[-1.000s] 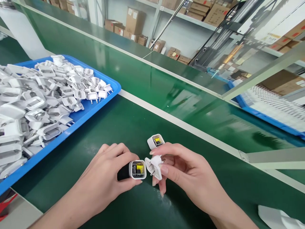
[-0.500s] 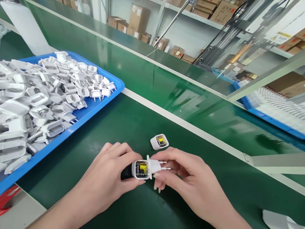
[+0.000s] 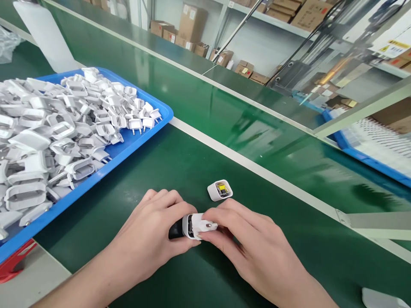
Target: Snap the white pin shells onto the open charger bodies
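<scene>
Between thumb and fingers, my left hand point(image 3: 157, 231) holds a white charger housing point(image 3: 189, 226), its open end turned to the right. A black thing point(image 3: 175, 230) shows behind the housing inside that hand. My right hand point(image 3: 247, 244) pinches a white plug cap point(image 3: 205, 225) with metal pins. The cap lies against the open end of the housing and covers most of it; whether it is seated I cannot tell. Just beyond my right fingers, a second charger housing point(image 3: 215, 193) rests on the green tabletop point(image 3: 160, 171), with a yellow part showing inside.
At the left, a blue tray point(image 3: 128, 147) is heaped with white plug caps point(image 3: 64, 128). A white bottle point(image 3: 45, 36) stands behind it. A metal frame point(image 3: 375, 220) and a second blue tray point(image 3: 379, 158) are on the right. A white piece point(image 3: 383, 298) lies bottom right.
My right hand has turned the plug cap and brought it over the housing's open end, hiding the yellow part inside. The view has shifted slightly.
</scene>
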Motion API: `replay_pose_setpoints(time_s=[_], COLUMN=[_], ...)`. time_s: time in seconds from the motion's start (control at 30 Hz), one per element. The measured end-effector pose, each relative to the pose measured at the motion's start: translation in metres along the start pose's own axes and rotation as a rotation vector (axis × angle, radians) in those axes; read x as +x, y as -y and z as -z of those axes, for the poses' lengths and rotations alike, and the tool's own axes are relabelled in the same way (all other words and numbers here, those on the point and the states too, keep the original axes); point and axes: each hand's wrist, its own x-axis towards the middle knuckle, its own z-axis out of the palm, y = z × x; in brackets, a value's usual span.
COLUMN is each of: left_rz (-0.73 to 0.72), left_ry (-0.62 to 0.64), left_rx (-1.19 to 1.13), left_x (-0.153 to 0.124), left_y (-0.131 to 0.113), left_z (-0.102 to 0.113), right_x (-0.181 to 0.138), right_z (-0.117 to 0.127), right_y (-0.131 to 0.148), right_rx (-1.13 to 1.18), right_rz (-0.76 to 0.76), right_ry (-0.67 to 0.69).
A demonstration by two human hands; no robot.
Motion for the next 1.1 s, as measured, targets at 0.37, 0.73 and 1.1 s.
replay_pose_setpoints(time_s=[0.37,0.73,1.1], left_rz=[-0.021,-0.014,0.027], left_ry=[-0.028,-0.042,0.035], left_rx=[0.029,-0.002,0.002], left_x=[0.001,0.001,0.004], left_y=[0.001,0.002,-0.003], left_z=[-0.001,-0.003,0.005], right_x=[-0.002,0.002,0.003], right_z=[-0.008,-0.008,-0.011], right_y=[0.005,0.004,0.003], right_rx=[-0.149,-0.085,-0.243], right_rz=[0.002,-0.003,0.112], right_ry=[0.034,0.058,-0.008])
